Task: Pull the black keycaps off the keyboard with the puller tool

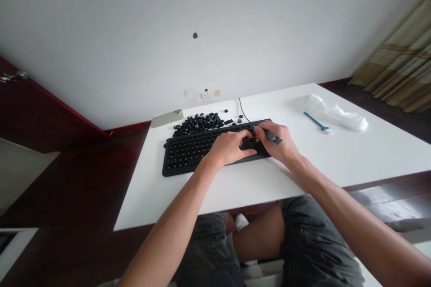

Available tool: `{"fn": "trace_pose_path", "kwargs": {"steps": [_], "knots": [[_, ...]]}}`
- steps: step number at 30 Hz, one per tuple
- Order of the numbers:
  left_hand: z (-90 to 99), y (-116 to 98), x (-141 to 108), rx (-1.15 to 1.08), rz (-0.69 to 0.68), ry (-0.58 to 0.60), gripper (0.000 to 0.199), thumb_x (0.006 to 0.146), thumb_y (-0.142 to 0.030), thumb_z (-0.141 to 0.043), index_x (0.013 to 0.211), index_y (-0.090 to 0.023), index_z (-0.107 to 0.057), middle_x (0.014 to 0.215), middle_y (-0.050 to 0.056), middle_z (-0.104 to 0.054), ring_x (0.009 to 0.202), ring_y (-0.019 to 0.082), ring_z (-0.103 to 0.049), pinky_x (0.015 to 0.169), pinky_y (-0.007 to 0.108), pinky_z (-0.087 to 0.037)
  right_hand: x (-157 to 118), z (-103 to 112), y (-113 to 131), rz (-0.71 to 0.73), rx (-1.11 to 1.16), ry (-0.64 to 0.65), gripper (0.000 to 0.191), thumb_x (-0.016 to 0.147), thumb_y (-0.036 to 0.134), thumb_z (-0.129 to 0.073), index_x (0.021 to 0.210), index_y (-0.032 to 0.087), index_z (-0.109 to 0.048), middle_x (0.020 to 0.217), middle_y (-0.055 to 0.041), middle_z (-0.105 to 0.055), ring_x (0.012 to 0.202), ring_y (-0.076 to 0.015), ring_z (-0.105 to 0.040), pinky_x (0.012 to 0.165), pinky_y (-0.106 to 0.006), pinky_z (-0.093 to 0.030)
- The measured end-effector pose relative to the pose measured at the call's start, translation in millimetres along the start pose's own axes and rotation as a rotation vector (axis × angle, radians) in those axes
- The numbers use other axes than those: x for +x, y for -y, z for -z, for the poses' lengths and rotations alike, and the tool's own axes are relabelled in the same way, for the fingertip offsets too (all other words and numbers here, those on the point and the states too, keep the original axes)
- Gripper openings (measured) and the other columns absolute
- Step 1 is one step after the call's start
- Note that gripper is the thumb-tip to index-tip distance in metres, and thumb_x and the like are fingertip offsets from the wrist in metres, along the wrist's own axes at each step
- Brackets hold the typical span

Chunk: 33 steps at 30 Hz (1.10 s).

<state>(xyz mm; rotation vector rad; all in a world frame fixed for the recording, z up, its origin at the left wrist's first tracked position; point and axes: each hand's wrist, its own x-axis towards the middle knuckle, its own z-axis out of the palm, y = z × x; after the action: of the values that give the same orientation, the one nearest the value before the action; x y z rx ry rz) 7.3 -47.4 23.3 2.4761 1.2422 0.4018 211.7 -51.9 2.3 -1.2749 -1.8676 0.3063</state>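
Note:
A black keyboard (188,151) lies on the white table, most of its keycaps off and its switches bare on the left side. My left hand (230,145) rests over its right half, thumb and fingers spread apart and touching it. Close beside it, my right hand (278,141) is closed around a short dark-handled tool (273,137) with a shiny end. The tool's tip is hidden by my fingers, down at the keyboard's right part. Behind the keyboard lies a heap of loose black keycaps (198,123).
A phone (167,118) lies at the table's back left. On the right are a blue brush (316,122) and a crumpled clear plastic bag (338,112). The keyboard's cable (243,110) runs back toward the wall. A few keycaps (229,122) are scattered near it.

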Motion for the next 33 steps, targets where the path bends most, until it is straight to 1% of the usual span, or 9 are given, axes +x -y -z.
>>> {"fn": "trace_pose_path", "kwargs": {"steps": [4,10,13,17,21,24,27,30,33], "knots": [[-5.2,-5.8,5.6,0.013,0.011,0.014,0.040,0.090,-0.052,-0.079,0.123,-0.029,-0.071,0.093,0.000,-0.077,0.087,0.024,-0.074,0.071,0.030,-0.049,-0.9,2.5,2.2,-0.039,-0.036,-0.005,0.041,0.102,0.036,-0.050,0.064,0.022,-0.056,0.069,-0.0036,-0.063,0.064,-0.0169,-0.055,0.065,-0.033,-0.041],[-5.9,-6.1,4.4,-0.016,0.019,0.008,0.044,0.090,-0.049,-0.080,0.128,-0.030,-0.071,0.093,0.000,-0.076,0.086,0.023,-0.073,0.072,0.029,-0.048,-2.7,6.4,5.2,-0.157,-0.043,-0.025,0.037,0.096,0.039,-0.057,0.063,0.022,-0.061,0.056,-0.0017,-0.062,0.052,-0.0151,-0.049,0.054,-0.031,-0.039],[-4.6,-5.3,4.1,-0.027,0.013,0.015,0.041,0.090,-0.050,-0.080,0.126,-0.032,-0.073,0.089,-0.001,-0.074,0.082,0.021,-0.071,0.070,0.029,-0.046,-3.1,8.2,6.7,-0.143,-0.053,-0.030,0.037,0.095,0.038,-0.058,0.061,0.022,-0.061,0.056,-0.0017,-0.062,0.052,-0.0149,-0.048,0.054,-0.031,-0.039],[-4.6,-4.6,4.6,-0.024,0.006,0.008,0.037,0.090,-0.050,-0.080,0.122,-0.032,-0.074,0.087,-0.001,-0.073,0.079,0.020,-0.070,0.066,0.028,-0.042,-3.0,10.1,8.7,-0.109,-0.045,0.005,0.034,0.094,0.032,-0.056,0.062,0.021,-0.063,0.060,-0.0021,-0.065,0.054,-0.0148,-0.051,0.056,-0.031,-0.040],[-5.8,-3.6,4.8,-0.027,-0.001,0.002,0.037,0.090,-0.050,-0.080,0.122,-0.033,-0.074,0.087,-0.002,-0.074,0.078,0.020,-0.070,0.064,0.028,-0.040,-2.6,10.9,9.9,-0.134,-0.047,0.025,0.033,0.092,0.026,-0.054,0.060,0.022,-0.062,0.059,-0.0006,-0.066,0.052,-0.0136,-0.051,0.056,-0.030,-0.040],[-7.0,-1.8,5.1,-0.042,0.013,-0.014,0.042,0.088,-0.051,-0.083,0.122,-0.029,-0.072,0.090,-0.001,-0.074,0.079,0.020,-0.071,0.064,0.028,-0.041,-2.3,10.9,9.9,-0.164,-0.029,0.035,0.033,0.091,0.025,-0.054,0.059,0.022,-0.062,0.058,0.0001,-0.067,0.051,-0.0134,-0.053,0.057,-0.029,-0.042],[-8.6,-0.3,5.7,-0.041,0.035,-0.037,0.045,0.083,-0.054,-0.087,0.114,-0.025,-0.071,0.090,0.000,-0.075,0.080,0.021,-0.071,0.065,0.029,-0.043,-2.1,11.0,8.8,-0.170,-0.023,0.044,0.032,0.091,0.025,-0.054,0.059,0.022,-0.061,0.057,-0.0001,-0.067,0.050,-0.0142,-0.055,0.057,-0.029,-0.043],[-9.8,-1.5,5.7,-0.016,0.048,-0.042,0.043,0.084,-0.056,-0.086,0.109,-0.024,-0.073,0.092,0.003,-0.076,0.083,0.023,-0.072,0.071,0.030,-0.047,-2.1,12.1,5.2,-0.176,-0.039,-0.013,0.034,0.092,0.026,-0.054,0.059,0.022,-0.060,0.056,-0.0004,-0.066,0.050,-0.0150,-0.054,0.057,-0.030,-0.041],[-10.2,-4.9,5.0,-0.005,0.041,-0.028,0.035,0.088,-0.054,-0.083,0.107,-0.025,-0.076,0.091,0.003,-0.077,0.084,0.023,-0.073,0.074,0.032,-0.050,-2.3,15.5,-1.6,-0.221,-0.042,-0.144,0.033,0.093,0.027,-0.053,0.062,0.023,-0.062,0.059,-0.0010,-0.066,0.054,-0.0163,-0.056,0.058,-0.031,-0.042]]}}
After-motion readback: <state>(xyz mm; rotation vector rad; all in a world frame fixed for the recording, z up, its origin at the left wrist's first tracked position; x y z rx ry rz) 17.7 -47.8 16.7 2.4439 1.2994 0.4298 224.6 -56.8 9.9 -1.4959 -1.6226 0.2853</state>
